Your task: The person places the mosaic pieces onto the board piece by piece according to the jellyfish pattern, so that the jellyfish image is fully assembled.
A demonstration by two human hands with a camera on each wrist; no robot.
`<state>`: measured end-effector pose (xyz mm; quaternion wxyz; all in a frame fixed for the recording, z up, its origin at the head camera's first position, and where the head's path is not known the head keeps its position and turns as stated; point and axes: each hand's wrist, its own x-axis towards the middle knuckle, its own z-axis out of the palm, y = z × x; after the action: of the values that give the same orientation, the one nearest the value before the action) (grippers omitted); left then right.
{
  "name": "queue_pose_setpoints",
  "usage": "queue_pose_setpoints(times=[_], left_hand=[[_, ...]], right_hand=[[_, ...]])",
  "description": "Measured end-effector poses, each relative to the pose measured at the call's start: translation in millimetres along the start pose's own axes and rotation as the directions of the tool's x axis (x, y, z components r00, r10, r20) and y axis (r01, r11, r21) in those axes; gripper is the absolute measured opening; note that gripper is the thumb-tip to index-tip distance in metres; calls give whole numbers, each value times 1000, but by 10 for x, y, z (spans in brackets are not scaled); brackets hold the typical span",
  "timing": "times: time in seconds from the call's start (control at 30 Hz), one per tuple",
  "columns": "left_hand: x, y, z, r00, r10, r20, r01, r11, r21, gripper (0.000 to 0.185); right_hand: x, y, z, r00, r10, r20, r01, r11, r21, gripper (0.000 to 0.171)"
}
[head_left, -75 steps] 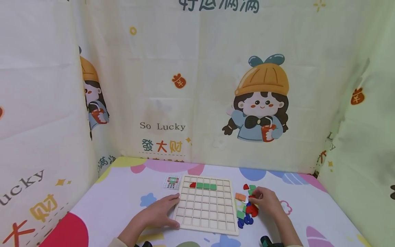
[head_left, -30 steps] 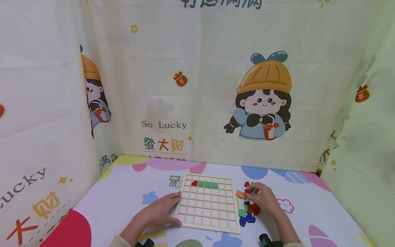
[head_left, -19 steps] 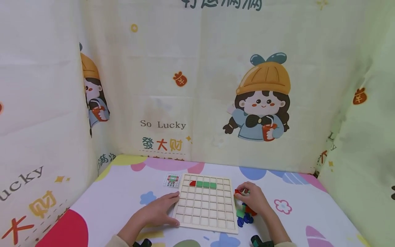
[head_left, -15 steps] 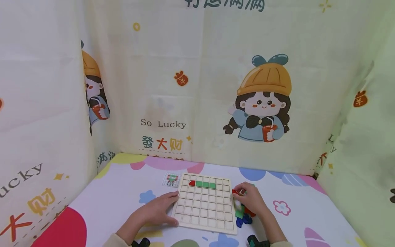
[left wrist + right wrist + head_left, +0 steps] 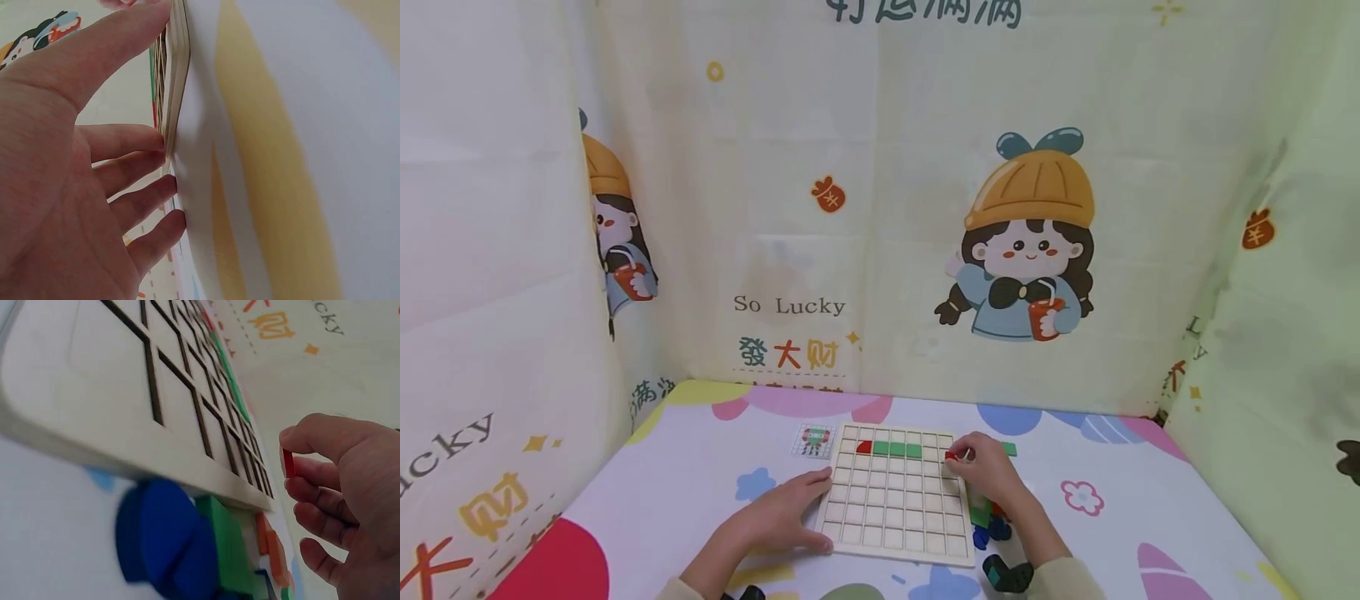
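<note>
Far left of the fingers, just past the board's top-left corner, lies a small pattern card point(image 5: 815, 441). L hand point(image 5: 782, 518) sits flat w/ fingers straight and relaxed, fingertips point(image 5: 164, 141) touching the left edge of the wooden grid board point(image 5: 891, 533) and thumb along its near corner; it grips nothing, just braces the board on the printed table cover point(image 5: 685, 492). Ahead of those fingers, in the board's 2nd row from the far edge, a red quarter-round tile point(image 5: 864, 447) sits in a cell, w/ three green tiles point(image 5: 897, 450) touching it in a line to the right. R hand point(image 5: 988, 471) hovers over the board's right edge near that same row, thumb and forefinger pinching a small red tile point(image 5: 288, 463), also seen at the fingertips in the head view point(image 5: 951, 456); the other fingers point(image 5: 315, 515) curl loosely under. The tile is clear of the board, not yet in any cell. Just beyond the R fingers a loose green piece point(image 5: 1007, 449) lies on the cover; behind and below the R wrist, beside the board's right edge, is the pile of spare blue, green and orange pieces point(image 5: 187, 540). Step in hand, as I read it: carrying the red tile in to place it. Next move prob. calls for lowering it square into the free cell right of the green run, corners lined up w/ the slot, while L hand steadies the board. Which way the tile's curve must face I can't tell.
</note>
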<state>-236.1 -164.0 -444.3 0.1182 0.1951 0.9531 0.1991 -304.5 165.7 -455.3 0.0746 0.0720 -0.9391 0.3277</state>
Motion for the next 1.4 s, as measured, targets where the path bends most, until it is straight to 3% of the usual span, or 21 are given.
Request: queue_pose_setpoints(times=[0.53,0.93,1.2,1.4], left_hand=[[-5,-14,11,1000,24,-16,-24,1000,7,96],[-23,-15,7,999,32,-23,-32,999,7,95],[-19,-35,10,1000,17,-18,-17,1000,-5,95],[-19,-31,19,1000,20,-21,-20,1000,-6,95]], right_hand=[[135,-127,167,996,-32,86,34,999,-20,19],[170,-120,197,995,-68,79,68,998,1,11],[210,-167,227,997,-20,70,14,996,90,8],[191,-196,234,996,-24,83,16,995,96,10]])
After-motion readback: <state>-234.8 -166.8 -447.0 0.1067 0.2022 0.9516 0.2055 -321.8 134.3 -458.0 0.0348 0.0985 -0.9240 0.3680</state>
